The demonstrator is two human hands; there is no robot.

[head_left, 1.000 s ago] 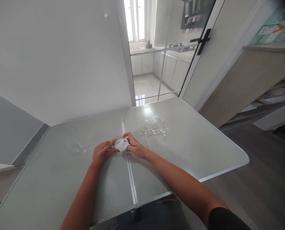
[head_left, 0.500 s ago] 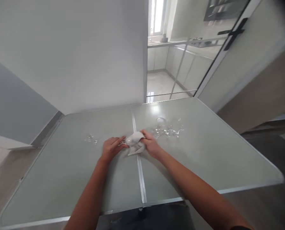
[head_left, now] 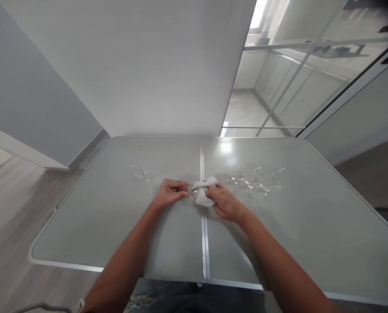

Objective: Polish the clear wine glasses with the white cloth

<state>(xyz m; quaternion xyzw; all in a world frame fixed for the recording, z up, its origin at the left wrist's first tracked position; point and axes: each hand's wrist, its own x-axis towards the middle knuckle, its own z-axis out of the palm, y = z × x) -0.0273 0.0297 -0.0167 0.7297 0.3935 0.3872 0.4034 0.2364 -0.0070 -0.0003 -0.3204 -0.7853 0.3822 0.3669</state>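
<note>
My left hand [head_left: 171,193] pinches a small clear glass [head_left: 190,190] between thumb and fingers, just left of the table's middle seam. Most of the glass is hidden by the fingers and a white cloth [head_left: 204,199]. The cloth is bunched in my right hand [head_left: 225,201], whose fingers are closed on it, and it touches the right side of the glass. Both hands are close together, a little above the table or resting on it; I cannot tell which.
Several clear glasses [head_left: 249,186] are grouped on the table [head_left: 168,248] right of my hands. More small clear glassware [head_left: 142,174] is at the left. A metal seam [head_left: 204,243] divides the tabletop. Behind it are a white wall [head_left: 142,78] and a glazed door [head_left: 279,87].
My view has turned, so the table and door look shifted. The cloth is bunched more tightly in my right hand, and more of the clear glass shows at my left fingertips.
</note>
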